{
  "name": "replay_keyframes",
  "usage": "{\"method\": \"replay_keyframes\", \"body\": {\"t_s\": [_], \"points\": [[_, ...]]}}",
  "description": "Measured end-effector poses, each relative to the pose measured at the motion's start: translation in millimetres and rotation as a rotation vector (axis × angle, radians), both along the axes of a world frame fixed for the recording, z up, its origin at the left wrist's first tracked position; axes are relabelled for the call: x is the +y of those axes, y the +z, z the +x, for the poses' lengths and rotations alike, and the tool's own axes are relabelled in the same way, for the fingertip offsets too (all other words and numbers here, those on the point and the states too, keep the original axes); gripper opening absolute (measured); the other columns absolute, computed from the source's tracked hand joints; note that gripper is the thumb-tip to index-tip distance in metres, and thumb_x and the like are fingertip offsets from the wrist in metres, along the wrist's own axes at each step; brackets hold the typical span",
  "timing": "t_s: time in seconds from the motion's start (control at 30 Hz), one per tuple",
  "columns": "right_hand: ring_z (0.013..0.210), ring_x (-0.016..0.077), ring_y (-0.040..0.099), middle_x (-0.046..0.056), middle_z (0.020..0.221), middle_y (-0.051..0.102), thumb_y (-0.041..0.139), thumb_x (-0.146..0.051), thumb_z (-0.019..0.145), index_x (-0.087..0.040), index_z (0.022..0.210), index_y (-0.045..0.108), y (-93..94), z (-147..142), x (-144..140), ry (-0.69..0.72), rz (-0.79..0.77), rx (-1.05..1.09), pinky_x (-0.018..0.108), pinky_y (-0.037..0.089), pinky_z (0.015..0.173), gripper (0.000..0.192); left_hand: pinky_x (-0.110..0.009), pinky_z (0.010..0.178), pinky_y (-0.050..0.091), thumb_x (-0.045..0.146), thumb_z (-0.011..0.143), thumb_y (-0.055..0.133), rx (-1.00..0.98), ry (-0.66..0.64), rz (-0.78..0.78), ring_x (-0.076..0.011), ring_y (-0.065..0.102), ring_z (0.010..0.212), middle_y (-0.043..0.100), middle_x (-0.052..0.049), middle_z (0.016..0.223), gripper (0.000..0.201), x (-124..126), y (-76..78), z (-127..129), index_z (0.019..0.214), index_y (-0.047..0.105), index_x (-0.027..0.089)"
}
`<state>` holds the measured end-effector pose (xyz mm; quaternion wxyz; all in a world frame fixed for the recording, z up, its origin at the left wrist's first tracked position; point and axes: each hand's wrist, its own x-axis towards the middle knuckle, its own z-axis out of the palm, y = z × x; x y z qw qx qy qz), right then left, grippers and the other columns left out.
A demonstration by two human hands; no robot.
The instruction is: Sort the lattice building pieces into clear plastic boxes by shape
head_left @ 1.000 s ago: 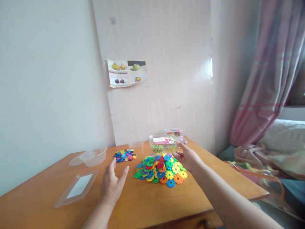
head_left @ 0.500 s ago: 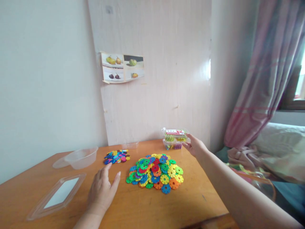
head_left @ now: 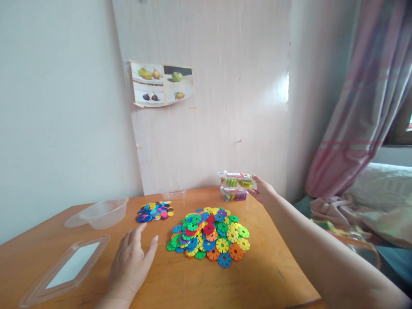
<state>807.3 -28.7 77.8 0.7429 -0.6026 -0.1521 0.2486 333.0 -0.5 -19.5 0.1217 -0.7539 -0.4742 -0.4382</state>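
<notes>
My right hand (head_left: 262, 190) grips the right end of a clear plastic box (head_left: 237, 180) with a red and white label and green and yellow pieces inside. This box sits over, or just above, a second clear box (head_left: 233, 194) holding purple, yellow and blue pieces; I cannot tell if they still touch. My left hand (head_left: 131, 257) is open over the table, fingers apart, holding nothing. Right of it lies a heap of colourful notched plastic discs (head_left: 209, 235). Beyond its fingertips is a smaller pile of shiny round pieces (head_left: 155, 211).
On the wooden table (head_left: 257, 274), a clear round tub (head_left: 106, 213) and a flat clear lid (head_left: 69, 268) with a white panel lie to the left. A faint clear tray (head_left: 174, 195) stands by the back board. Fruit pictures (head_left: 162, 83) hang there; a curtain (head_left: 341, 120) is at right.
The upper box, held by my right hand, has risen slightly and shifted a little off the lower one. The camera view has shifted slightly; my left hand stays open.
</notes>
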Motion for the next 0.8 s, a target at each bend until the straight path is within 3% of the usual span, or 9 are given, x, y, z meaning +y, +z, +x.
{"method": "replay_keyframes", "body": {"t_s": [0.27,0.8], "points": [[0.071,0.0115,0.058,0.002,0.09,0.054,0.072,-0.039,0.079,-0.02,0.11,0.057,-7.1,7.0,20.1,-0.012,-0.006,0.104,0.022,0.058,0.06,0.039,-0.047,0.096,0.045,0.055,0.087,0.046,-0.005,0.01,-0.017,-0.0313,0.057,0.109,0.062,-0.014,0.114,0.053,2.3,-1.6,-2.1,0.124,0.051,0.017],[0.059,0.0128,0.054,0.001,0.07,0.052,0.077,-0.042,0.073,-0.013,0.096,0.063,-12.3,1.4,30.7,-0.061,-0.111,-0.004,0.02,0.051,0.046,0.039,-0.048,0.093,0.047,0.057,0.085,0.047,-0.029,0.032,-0.06,-0.0316,0.058,0.106,0.063,-0.013,0.111,0.052,0.7,-0.3,-2.7,0.119,0.053,0.019]]}}
